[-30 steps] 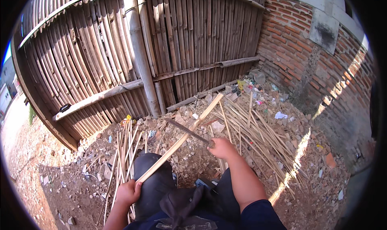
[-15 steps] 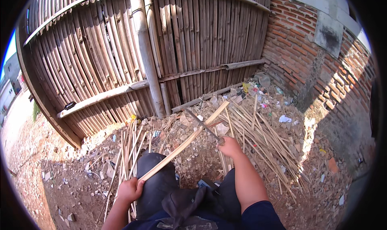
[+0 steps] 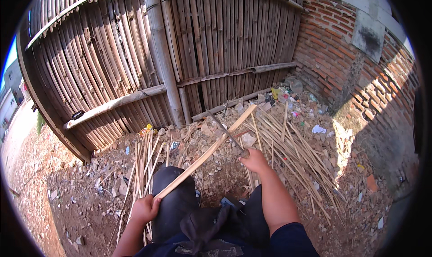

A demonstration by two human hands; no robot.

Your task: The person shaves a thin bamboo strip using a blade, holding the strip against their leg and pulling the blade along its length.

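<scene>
My left hand (image 3: 145,208) grips the near end of a long, pale bamboo strip (image 3: 193,166), which slants up and away to the right across my left knee. In my right hand (image 3: 254,160) is the handle of a knife (image 3: 228,133) with a long, dark, narrow blade. The blade crosses the strip towards its far end and appears to touch it. My fingers are closed round both things. The knife's tip points up and to the left, past the strip.
Several thin bamboo strips lie in a pile (image 3: 294,153) on the right, and more lean in a bundle (image 3: 143,167) at the left. A bamboo fence (image 3: 108,63) stands ahead, meeting a brick wall (image 3: 328,45). Rubble and litter (image 3: 288,95) cover the ground.
My right hand and the knife have shifted slightly to the left and nearer to me. The strip stays in my left hand at almost the same slant.
</scene>
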